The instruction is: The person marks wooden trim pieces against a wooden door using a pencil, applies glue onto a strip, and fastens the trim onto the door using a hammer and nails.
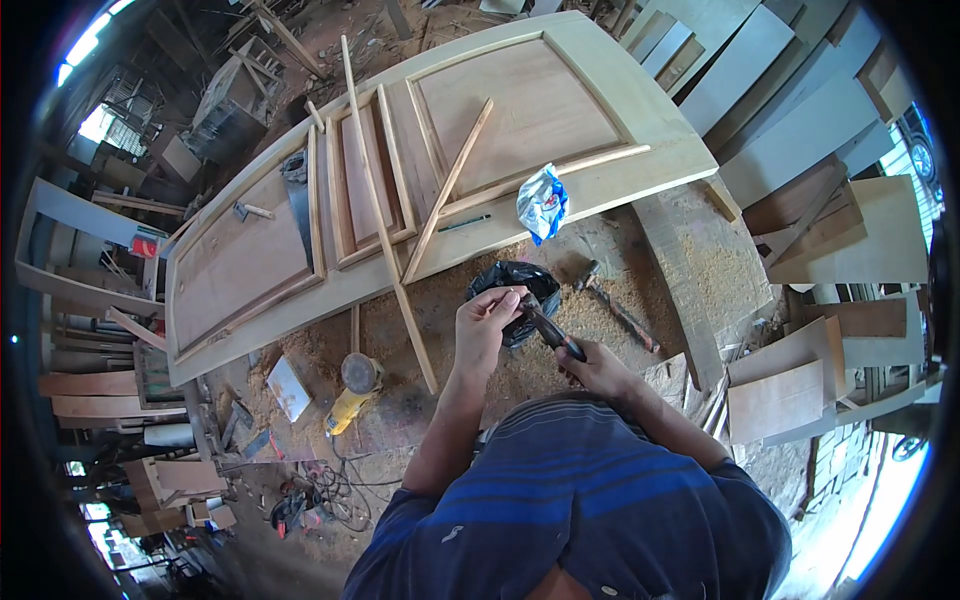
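Observation:
Thumb and fingers of my left hand [488, 318] are pinched together above a black plastic bag [540, 284]; what they hold is too small to make out. My right hand [598, 370] is wrapped round the dark handle of pliers [545, 325], whose jaws are close to my left fingertips. The bag lies on the dusty bench [470, 385], near the edge of a wooden panelled door [600, 195]. A hammer [618, 307] rests on the bench to the right of the bag.
Loose wooden strips [375, 200] lie across the door, with a blue and white packet [543, 204] at its edge. A yellow power tool [347, 408] and a white block [288, 388] are at the left. Boards [800, 130] lean at the right.

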The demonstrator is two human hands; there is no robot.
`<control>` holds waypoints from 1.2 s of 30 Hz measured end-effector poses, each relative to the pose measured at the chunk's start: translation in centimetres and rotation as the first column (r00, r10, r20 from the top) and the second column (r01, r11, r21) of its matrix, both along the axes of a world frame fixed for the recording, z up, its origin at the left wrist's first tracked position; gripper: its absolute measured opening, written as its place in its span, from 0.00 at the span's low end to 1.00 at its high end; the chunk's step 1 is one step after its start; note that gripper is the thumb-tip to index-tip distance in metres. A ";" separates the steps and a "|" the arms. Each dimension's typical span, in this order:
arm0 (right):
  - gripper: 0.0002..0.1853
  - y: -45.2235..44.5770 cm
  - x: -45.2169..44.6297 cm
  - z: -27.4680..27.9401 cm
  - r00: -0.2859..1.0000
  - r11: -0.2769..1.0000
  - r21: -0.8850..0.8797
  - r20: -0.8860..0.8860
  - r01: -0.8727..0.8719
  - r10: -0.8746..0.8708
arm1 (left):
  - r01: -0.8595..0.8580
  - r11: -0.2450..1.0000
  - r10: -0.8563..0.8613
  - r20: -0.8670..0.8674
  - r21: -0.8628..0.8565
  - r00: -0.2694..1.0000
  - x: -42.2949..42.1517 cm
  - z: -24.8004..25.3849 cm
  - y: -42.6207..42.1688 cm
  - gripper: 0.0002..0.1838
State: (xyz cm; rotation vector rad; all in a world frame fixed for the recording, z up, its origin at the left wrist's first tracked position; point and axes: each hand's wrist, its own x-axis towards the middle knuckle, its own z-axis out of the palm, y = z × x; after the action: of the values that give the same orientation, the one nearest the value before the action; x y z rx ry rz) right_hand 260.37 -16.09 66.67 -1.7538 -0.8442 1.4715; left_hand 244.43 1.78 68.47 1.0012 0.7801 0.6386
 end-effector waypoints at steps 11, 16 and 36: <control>0.26 -0.4 0.5 -3.3 0.990 0.998 -0.033 -0.132 -0.053 0.048 | 0.013 0.998 -0.010 -0.037 0.063 0.999 -0.1 0.1 0.0 0.12; 0.24 -1.3 -0.1 -3.3 0.988 0.993 0.044 -0.113 -0.105 0.109 | 0.021 0.997 -0.017 -0.057 0.070 0.998 0.1 -0.5 -0.6 0.12; 0.26 0.7 -1.0 -3.4 0.954 0.973 -0.208 0.299 0.102 -0.036 | 0.011 0.992 0.007 -0.137 0.128 0.991 2.1 -1.5 0.8 0.12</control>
State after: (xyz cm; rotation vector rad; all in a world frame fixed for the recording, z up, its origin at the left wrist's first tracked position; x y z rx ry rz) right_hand 259.41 -15.41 63.23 -2.1860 -0.7778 1.3184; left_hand 246.53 2.55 67.01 1.1734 0.8668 0.6288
